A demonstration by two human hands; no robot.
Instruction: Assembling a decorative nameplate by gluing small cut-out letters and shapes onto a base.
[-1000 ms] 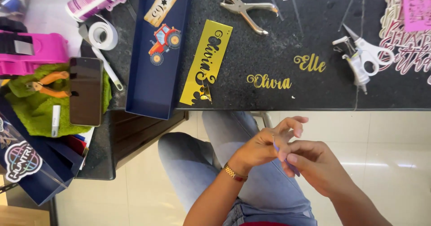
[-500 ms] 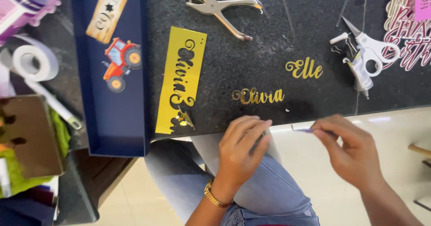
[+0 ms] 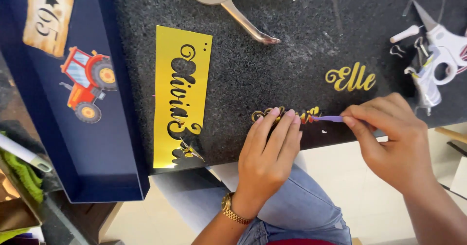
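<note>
- On the gold cursive name cutout point(image 3: 284, 115) we see our left hand point(image 3: 267, 152), fingers flat, pressing it.
- Right of it, our right hand point(image 3: 394, 138) pinches a thin purple strip point(image 3: 327, 119).

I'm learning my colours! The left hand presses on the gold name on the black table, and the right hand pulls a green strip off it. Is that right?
Nearly. In the head view the strip is purple, not green. The left hand does press on the gold name on the black table, and the right hand pinches the strip's end.
</note>
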